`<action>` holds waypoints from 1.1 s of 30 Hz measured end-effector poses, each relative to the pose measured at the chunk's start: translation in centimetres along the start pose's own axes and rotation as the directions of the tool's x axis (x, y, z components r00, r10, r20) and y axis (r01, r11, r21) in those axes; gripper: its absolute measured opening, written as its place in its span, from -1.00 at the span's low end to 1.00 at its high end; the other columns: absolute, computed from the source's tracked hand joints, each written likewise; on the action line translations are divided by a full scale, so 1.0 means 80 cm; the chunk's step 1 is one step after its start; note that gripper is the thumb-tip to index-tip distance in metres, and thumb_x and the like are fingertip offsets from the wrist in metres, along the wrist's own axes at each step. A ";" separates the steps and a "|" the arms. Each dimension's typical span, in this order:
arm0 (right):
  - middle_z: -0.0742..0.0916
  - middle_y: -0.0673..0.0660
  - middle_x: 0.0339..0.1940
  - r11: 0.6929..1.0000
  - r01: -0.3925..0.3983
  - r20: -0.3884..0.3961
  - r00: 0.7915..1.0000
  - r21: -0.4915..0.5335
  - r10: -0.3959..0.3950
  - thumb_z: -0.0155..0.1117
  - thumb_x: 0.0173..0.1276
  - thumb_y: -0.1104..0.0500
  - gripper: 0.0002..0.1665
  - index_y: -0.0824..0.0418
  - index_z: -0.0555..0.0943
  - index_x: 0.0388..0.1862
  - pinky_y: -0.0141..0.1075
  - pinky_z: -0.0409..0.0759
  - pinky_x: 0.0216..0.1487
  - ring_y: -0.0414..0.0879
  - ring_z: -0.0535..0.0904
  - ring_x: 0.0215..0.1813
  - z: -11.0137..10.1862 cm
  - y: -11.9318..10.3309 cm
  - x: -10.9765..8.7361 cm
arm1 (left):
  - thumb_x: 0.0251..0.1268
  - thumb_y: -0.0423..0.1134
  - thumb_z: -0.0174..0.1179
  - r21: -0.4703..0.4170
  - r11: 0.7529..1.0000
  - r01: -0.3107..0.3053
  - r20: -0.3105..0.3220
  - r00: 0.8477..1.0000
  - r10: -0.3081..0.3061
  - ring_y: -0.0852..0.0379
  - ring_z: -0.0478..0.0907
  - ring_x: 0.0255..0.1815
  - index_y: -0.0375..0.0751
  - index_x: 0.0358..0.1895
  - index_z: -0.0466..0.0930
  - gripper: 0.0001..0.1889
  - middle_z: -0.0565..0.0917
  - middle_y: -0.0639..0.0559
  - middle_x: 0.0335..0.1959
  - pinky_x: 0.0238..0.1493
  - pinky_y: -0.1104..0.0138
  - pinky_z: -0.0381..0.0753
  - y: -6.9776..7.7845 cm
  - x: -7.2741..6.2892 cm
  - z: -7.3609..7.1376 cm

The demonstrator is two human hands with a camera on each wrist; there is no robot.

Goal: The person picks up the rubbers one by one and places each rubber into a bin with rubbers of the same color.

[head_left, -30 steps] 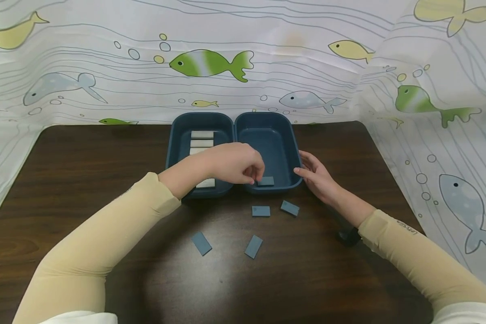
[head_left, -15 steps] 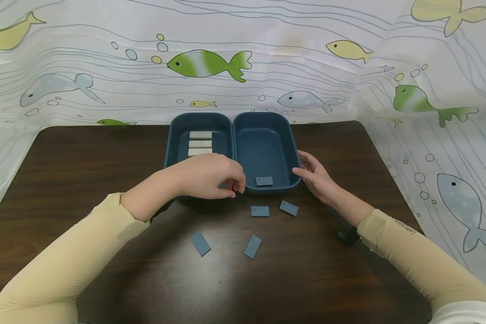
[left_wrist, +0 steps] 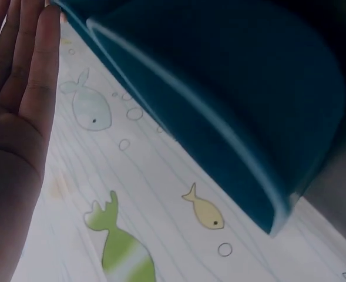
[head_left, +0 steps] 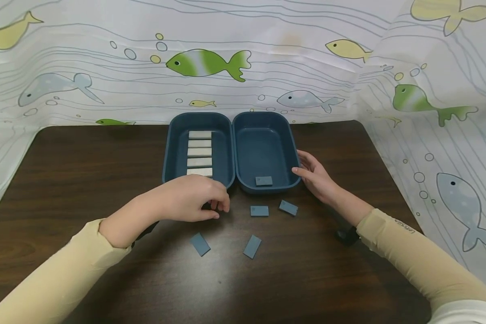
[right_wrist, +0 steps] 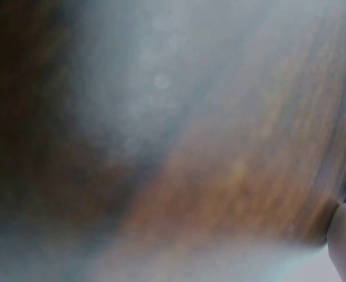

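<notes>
My left hand (head_left: 190, 198) is over the near edge of the left blue tray (head_left: 167, 157), fingers loosely bent and nothing visible in them. In the left wrist view that hand (left_wrist: 20, 111) shows beside a dark blue tray wall (left_wrist: 190, 100). My right hand (head_left: 316, 177) holds the right blue tray (head_left: 267, 148) by its right side, thumb over the rim and fingers along the outer wall. One grey-blue tile (head_left: 263, 181) lies in that tray near its front. A row of white blocks (head_left: 200, 152) lies in the left tray.
On the dark wooden table (head_left: 105, 157), in front of the trays, lie several loose grey-blue tiles, among them one flat tile (head_left: 259, 211), a tilted tile (head_left: 288, 208), a left tile (head_left: 200, 244) and a middle tile (head_left: 252, 246). A fish-print curtain (head_left: 146, 90) hangs behind.
My left hand has moved from the tile in the right tray, leftward and toward me, to the left tray's front edge, uncovering the tile and white blocks. The right hand stays at the tray.
</notes>
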State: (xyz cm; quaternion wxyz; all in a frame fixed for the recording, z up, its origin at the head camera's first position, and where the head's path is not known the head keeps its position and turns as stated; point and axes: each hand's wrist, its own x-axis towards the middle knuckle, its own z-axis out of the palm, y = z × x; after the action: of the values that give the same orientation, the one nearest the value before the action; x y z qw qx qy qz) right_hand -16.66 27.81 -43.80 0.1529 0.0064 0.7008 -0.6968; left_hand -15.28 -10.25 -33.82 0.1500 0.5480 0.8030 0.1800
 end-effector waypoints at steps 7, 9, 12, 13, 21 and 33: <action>0.27 0.19 0.66 1.000 0.004 0.005 1.000 -0.006 -0.004 0.08 0.66 0.30 -0.22 0.20 0.05 0.73 -0.52 0.43 0.41 -0.11 0.29 0.55 0.000 0.000 0.000 | 0.30 -0.32 0.50 -0.048 0.998 0.037 0.034 0.999 -0.036 0.19 0.66 -0.23 -0.07 -0.10 0.78 -0.83 0.76 0.15 -0.21 -0.13 0.38 0.67 0.000 -0.012 0.018; 0.24 0.21 0.69 1.000 -0.001 0.004 1.000 -0.012 0.001 0.09 0.66 0.29 -0.21 0.19 0.04 0.73 -0.47 0.41 0.47 -0.08 0.27 0.58 0.000 0.000 0.000 | 0.29 -0.33 0.51 -0.062 0.997 0.048 0.041 0.998 -0.045 0.19 0.65 -0.24 -0.07 -0.10 0.78 -0.83 0.76 0.15 -0.22 -0.14 0.39 0.67 0.000 -0.016 0.022; 0.22 0.23 0.71 1.000 -0.008 0.001 1.000 -0.025 0.008 0.10 0.67 0.27 -0.21 0.18 0.03 0.74 -0.37 0.35 0.59 -0.06 0.24 0.62 -0.001 -0.001 0.000 | 0.28 -0.33 0.51 -0.078 0.995 0.056 0.049 0.997 -0.052 0.23 0.63 -0.24 -0.06 -0.11 0.78 -0.82 0.75 0.17 -0.23 -0.14 0.40 0.66 -0.002 -0.021 0.029; 0.22 0.23 0.71 1.000 -0.010 0.000 1.000 -0.026 0.010 0.10 0.67 0.27 -0.21 0.18 0.03 0.74 -0.34 0.33 0.61 -0.05 0.24 0.62 -0.001 -0.001 0.000 | 0.28 -0.34 0.51 -0.082 0.995 0.054 0.051 0.997 -0.050 0.25 0.62 -0.25 -0.05 -0.11 0.78 -0.82 0.75 0.18 -0.23 -0.15 0.41 0.65 -0.002 -0.022 0.031; 0.24 0.22 0.69 1.000 -0.009 -0.016 1.000 -0.005 0.009 0.07 0.66 0.32 -0.21 0.20 0.04 0.73 -0.49 0.41 0.44 -0.08 0.27 0.58 0.000 0.000 0.000 | 0.26 -0.34 0.52 -0.128 0.989 0.073 0.085 0.994 -0.062 0.33 0.58 -0.22 -0.01 -0.12 0.76 -0.80 0.73 0.22 -0.22 -0.11 0.41 0.65 -0.011 -0.028 0.052; 0.24 0.22 0.68 1.000 0.000 -0.012 1.000 0.001 0.000 0.05 0.64 0.35 -0.21 0.21 0.04 0.74 -0.56 0.45 0.34 -0.09 0.28 0.55 0.001 0.000 0.001 | 0.22 -0.33 0.55 -0.187 0.970 0.153 0.170 0.978 -0.122 0.34 0.53 -0.20 0.07 -0.11 0.75 -0.74 0.69 0.29 -0.19 -0.10 0.40 0.64 -0.020 -0.034 0.069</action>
State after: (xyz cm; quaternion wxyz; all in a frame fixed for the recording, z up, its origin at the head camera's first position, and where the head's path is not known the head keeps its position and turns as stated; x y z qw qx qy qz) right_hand -16.69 27.73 -43.81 0.1486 0.0108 0.7014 -0.6970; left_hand -13.26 -12.64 -39.34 0.2791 0.4856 0.8027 0.2048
